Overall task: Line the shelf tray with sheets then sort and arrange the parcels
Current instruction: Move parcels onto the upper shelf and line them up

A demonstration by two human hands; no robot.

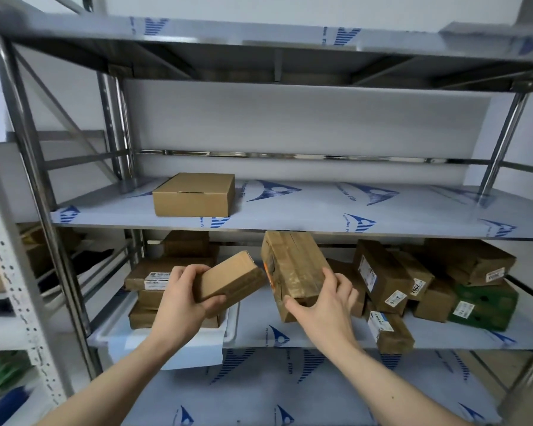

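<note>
Brown cardboard made up every parcel in view. The left hand (183, 298) was clamped around a small plain parcel (230, 279), thumb beneath and fingers curled over its near end, holding it tilted in the air. The right hand (323, 298) gripped a larger taped parcel (293, 270), fingers wrapped round its lower end, just beside the left hand's parcel. Below the left hand lay a white tray (228, 332) lined with a pale sheet (166, 353) that overhung its front edge, with stacked labelled parcels (156, 279) in it. Beyond the right hand, a heap of parcels (413, 281) rested on the same shelf (320, 330). Above both hands, one flat box (194, 195) sat on the upper shelf (320, 210).
</note>
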